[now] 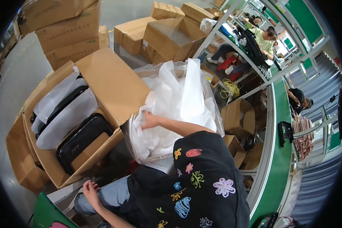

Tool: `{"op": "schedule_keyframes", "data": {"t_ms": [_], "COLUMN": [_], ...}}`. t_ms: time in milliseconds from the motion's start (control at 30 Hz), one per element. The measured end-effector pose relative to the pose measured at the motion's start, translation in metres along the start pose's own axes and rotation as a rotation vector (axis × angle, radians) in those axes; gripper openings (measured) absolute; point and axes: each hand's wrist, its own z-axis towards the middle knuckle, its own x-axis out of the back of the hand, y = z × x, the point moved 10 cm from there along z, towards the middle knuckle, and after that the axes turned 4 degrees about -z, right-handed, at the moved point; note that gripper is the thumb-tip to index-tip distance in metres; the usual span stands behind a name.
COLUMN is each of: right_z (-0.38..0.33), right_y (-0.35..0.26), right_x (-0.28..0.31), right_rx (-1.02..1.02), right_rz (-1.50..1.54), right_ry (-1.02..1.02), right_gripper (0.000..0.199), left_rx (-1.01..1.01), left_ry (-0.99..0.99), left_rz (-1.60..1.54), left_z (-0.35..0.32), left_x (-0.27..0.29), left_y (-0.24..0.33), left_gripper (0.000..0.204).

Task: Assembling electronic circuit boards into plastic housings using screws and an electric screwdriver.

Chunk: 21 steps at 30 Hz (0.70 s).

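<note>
My right hand (150, 120) reaches into a large clear plastic bag (215, 110) of white foam packing sheets (157, 85). Its fingers close on the edge of one foam sheet, and part of them is hidden in the white folds. My left hand (91, 191) hangs near my knee, fingers loosely bent and apart, with nothing in it. To the left, an open cardboard box (74, 175) holds black molded parts (83, 138) standing on edge, with white foam sheets (66, 121) between some of them. One box flap (112, 81) leans toward the bag.
Stacked cartons (70, 34) rise at the far left, and more boxes (174, 40) stand behind the bag. On the right run a metal-framed shelf and a green-topped bench (271, 167). A green edge (49, 212) lies at lower left. Other people (266, 38) sit farther off.
</note>
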Motion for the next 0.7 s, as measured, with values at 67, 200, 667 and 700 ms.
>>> {"op": "schedule_keyframes", "data": {"t_ms": [67,200,667,700], "right_z": [0.004,-0.016,-0.012,-0.011], "right_y": [0.008,0.034,0.151,0.149], "right_x": [-0.051,-0.074,-0.145,-0.147], "right_rx": [-0.103,-0.169,-0.227,-0.234], "right_rz": [-0.160,-0.324,-0.035,-0.005], "right_ry": [-0.140,-0.179,-0.236,-0.227], "right_gripper": [0.118,0.115,0.080,0.080], "left_rx": [0.016,0.043,0.112,0.122], "left_ry": [-0.024,0.011,0.103,0.113], "left_rz": [0.053,0.087,0.226,0.282], "left_z": [0.005,-0.002,-0.024,-0.026], "left_x": [-0.007,-0.008,0.000,-0.003], "left_y": [-0.002,0.004,0.004,0.006], "left_gripper": [0.019,0.019,0.017,0.017]}}
